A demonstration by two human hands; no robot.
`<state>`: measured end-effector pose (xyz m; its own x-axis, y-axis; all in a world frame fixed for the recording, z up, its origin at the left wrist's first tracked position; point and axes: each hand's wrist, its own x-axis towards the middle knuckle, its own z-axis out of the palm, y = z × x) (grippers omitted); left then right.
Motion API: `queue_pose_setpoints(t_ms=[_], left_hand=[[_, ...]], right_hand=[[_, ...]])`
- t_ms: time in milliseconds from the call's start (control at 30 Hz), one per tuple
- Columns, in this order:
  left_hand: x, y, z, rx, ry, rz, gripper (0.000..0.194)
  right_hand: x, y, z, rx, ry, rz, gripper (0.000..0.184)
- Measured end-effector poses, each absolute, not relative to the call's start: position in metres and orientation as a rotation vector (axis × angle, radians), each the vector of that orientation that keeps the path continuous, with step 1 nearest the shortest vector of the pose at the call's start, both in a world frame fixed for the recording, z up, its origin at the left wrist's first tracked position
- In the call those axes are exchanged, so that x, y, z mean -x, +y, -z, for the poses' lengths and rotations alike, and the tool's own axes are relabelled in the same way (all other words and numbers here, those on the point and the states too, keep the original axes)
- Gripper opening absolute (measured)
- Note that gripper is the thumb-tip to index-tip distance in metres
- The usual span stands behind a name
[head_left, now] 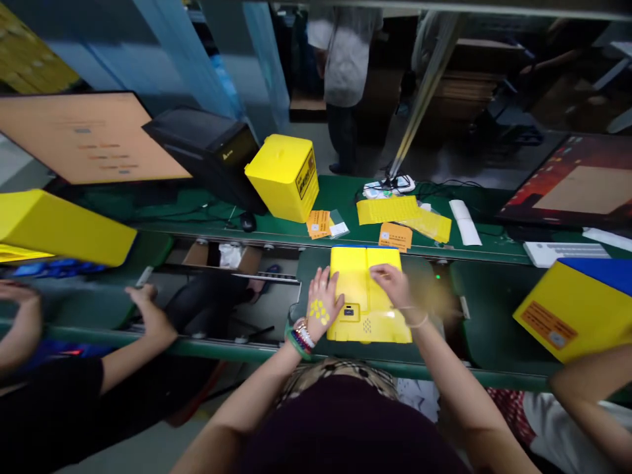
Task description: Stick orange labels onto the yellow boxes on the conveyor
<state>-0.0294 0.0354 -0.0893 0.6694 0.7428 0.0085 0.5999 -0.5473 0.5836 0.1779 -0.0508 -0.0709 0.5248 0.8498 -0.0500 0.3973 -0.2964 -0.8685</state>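
Observation:
A yellow plastic case [385, 324] with a blue edge at its far side lies before me. It has a lengthwise groove, a small framed dark socket and a patch of little holes. My left hand [322, 306] rests flat on the case's left side, fingers stretched. Several small yellow stickers [319, 312] cling to the back of that hand. Over the groove, my right hand [392, 284] has its thumb and fingertips pinched together at the case's surface. Whatever lies between those fingertips is too small or hidden to make out.
Behind the case lie yellow sticker sheets [388, 210], orange cards [395, 236] and a power strip [389, 187]. A yellow box [284, 178] stands by a black printer [207, 148]. Co-workers sit on both sides, near yellow cases [577, 306]. A keyboard [565, 253] lies right.

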Motion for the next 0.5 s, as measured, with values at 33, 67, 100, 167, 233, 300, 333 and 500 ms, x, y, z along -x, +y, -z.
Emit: queue_pose_setpoints(t_ms=[33,67,100,167,233,300,333,500], left_hand=[[0.025,0.043,0.082,-2.418,1.02,-0.321,0.05],[0.021,0.05,0.076,-2.473,1.023,-0.296,0.047],[0.016,0.056,0.072,-2.505,1.035,-0.271,0.045],[0.008,0.067,0.07,-2.533,1.056,-0.228,0.044],[0.003,0.072,0.073,-2.554,1.042,-0.196,0.044],[0.0,0.073,0.079,-2.574,0.999,-0.162,0.044],[-0.001,0.071,0.081,-2.578,0.97,-0.144,0.043],[0.006,0.061,0.091,-2.555,0.845,-0.079,0.041]], right_hand=[[-0.155,-0.045,0.063,1.843,-1.093,-0.738,0.016],[-0.133,-0.041,0.057,1.766,-1.163,-0.831,0.013],[-0.114,-0.039,0.052,1.721,-1.19,-0.871,0.011],[-0.085,-0.038,0.046,1.705,-1.198,-0.84,0.008],[-0.07,-0.04,0.043,1.747,-1.173,-0.726,0.009],[-0.064,-0.044,0.043,1.783,-1.155,-0.651,0.01],[-0.063,-0.046,0.043,1.797,-1.144,-0.649,0.009],[-0.063,-0.054,0.047,1.783,-0.983,-0.898,0.012]])
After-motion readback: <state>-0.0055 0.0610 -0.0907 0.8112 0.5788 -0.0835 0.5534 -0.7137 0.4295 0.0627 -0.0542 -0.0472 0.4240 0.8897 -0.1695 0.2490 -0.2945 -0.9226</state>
